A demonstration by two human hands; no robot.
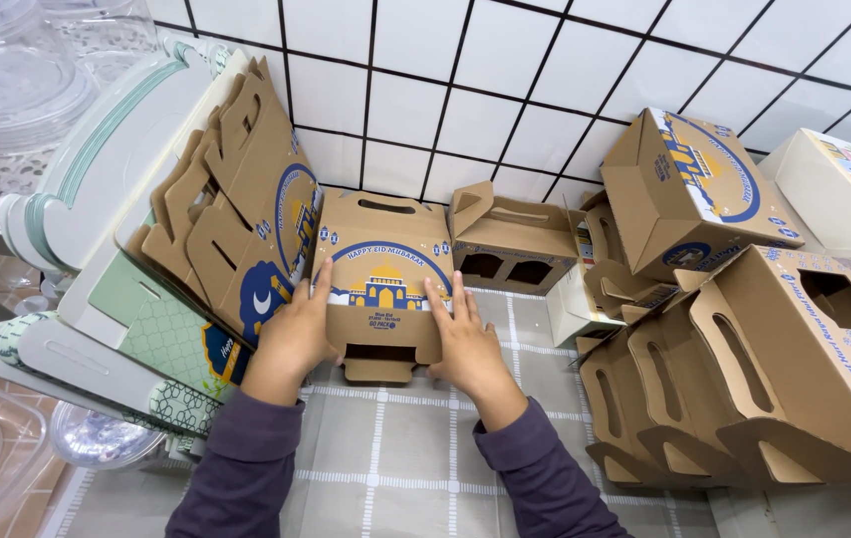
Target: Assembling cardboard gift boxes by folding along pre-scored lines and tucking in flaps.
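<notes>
The left hand [294,334] and the right hand [465,344] press flat, fingers spread, against the two sides of a brown cardboard carry box [383,284]; each grips an edge, so the box is grasped between them. The box stands upright at the middle of the bench [395,448], which is covered by a grey checked cloth. The box's printed front, with a blue arch and a yellow building, faces the camera, and a handle slot runs along its top.

At 9 o'clock from the box, touching its left side, a stack of flat unfolded boxes [246,199] leans against pale green and white trays [117,169]. At 1 o'clock, just beside it, an open folded box [510,244] stands against the white tiled wall [465,90]. At 3 o'clock a pile of assembled boxes [734,379] lies tipped on their sides, with another box [689,184] resting on top. Clear plastic containers [7,70] sit at 10 o'clock, well apart.
</notes>
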